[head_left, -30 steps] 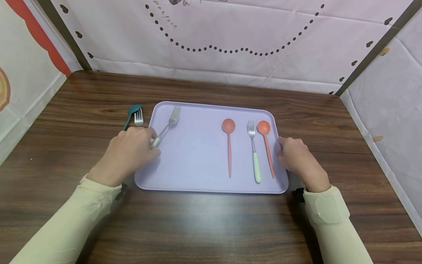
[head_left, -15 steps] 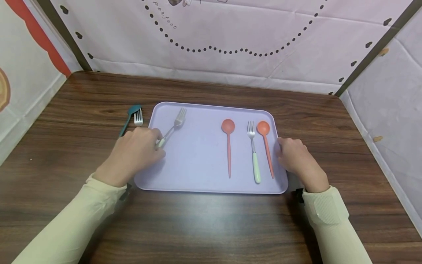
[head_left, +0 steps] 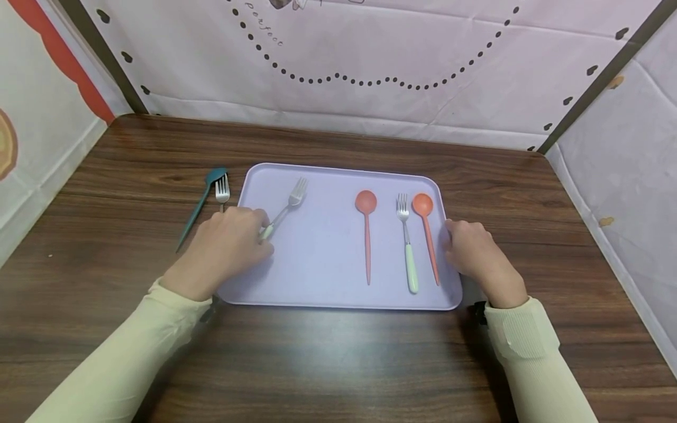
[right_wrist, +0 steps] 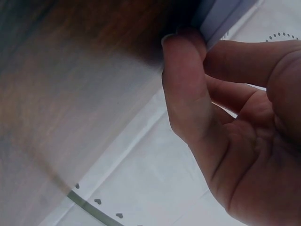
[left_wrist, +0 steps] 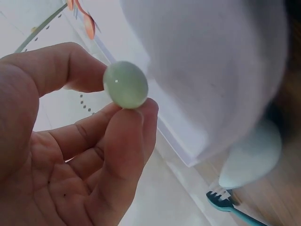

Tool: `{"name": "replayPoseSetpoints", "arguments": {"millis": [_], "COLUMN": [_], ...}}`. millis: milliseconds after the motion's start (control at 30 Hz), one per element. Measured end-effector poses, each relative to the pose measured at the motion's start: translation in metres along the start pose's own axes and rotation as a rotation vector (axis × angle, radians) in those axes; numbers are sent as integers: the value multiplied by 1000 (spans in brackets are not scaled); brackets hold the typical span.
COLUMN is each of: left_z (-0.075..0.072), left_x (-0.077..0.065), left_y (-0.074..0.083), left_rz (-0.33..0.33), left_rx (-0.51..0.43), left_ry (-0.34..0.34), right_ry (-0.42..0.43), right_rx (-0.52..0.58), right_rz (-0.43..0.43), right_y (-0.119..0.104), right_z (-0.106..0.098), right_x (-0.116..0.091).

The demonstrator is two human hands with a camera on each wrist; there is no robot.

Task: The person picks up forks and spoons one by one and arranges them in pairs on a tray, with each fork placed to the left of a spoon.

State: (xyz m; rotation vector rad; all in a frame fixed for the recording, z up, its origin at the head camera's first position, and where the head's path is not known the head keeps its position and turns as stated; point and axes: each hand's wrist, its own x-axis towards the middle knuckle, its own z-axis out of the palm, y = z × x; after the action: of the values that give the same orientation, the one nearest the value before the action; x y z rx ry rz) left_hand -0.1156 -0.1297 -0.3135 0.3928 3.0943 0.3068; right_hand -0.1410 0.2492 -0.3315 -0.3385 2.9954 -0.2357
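My left hand pinches a fork by its pale green handle, over the left part of the lilac tray. In the left wrist view the rounded handle end shows between thumb and fingers. My right hand grips the tray's right rim, thumb and fingertip meeting at the edge in the right wrist view. Lying on the tray are a pink spoon, a fork with a green handle and an orange spoon.
Left of the tray, on the brown wooden table, lie a teal spoon and another fork, partly hidden behind my left hand. Patterned white cloth stands along the back and both sides.
My left hand has moved a little to the right with the fork, uncovering more of the teal spoon. The right hand stays at the tray's rim.
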Motion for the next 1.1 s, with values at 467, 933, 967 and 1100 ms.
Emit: {"name": "replayPoseSetpoints", "arguments": {"millis": [467,933,967,1100], "left_z": [1,3,3,2], "left_x": [2,0,0,0], "left_y": [8,17,18,21], "left_rz": [31,82,84,89], "left_rx": [-17,10,11,10], "left_ry": [-6,-1,-3,-9], "right_ry": [-35,-1,-1,4], "right_rx": [3,-27,-29,-41], "right_rz": [33,-10,-10,-20], "right_y": [-2,-1,-1,0], "right_z": [1,1,1,1], "right_x": [0,0,0,0]}}
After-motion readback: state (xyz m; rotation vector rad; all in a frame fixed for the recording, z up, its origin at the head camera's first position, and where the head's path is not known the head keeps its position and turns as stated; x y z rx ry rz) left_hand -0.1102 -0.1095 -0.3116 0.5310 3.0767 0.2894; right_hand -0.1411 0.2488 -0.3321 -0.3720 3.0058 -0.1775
